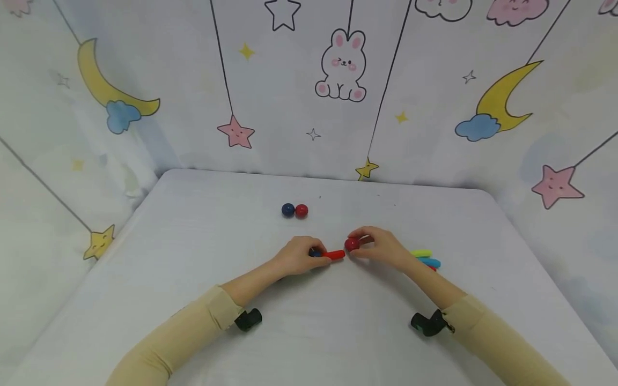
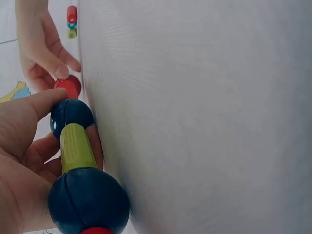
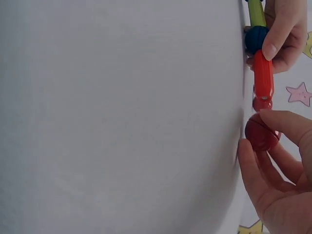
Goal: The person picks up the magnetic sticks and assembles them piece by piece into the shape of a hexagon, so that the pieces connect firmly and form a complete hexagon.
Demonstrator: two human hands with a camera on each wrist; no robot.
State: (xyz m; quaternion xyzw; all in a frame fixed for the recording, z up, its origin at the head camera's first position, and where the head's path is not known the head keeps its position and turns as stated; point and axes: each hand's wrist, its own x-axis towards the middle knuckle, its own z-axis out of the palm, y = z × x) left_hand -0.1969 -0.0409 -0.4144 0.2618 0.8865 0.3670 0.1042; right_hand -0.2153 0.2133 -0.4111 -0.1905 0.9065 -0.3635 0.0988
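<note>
Now the left hand (image 1: 300, 255) grips the red rod (image 1: 335, 255) near its blue ball (image 3: 255, 41), the right hand (image 1: 385, 249) pinching a red ball (image 1: 352, 244) just beside the free tip: apparently a joining step, calling for careful alignment.

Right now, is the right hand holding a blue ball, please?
No, the right hand pinches a red ball between its fingers.

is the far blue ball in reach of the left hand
Probably yes: nothing visible stands between the left hand and the far blue ball, though that hand grips a red stick and may need freeing.
</note>
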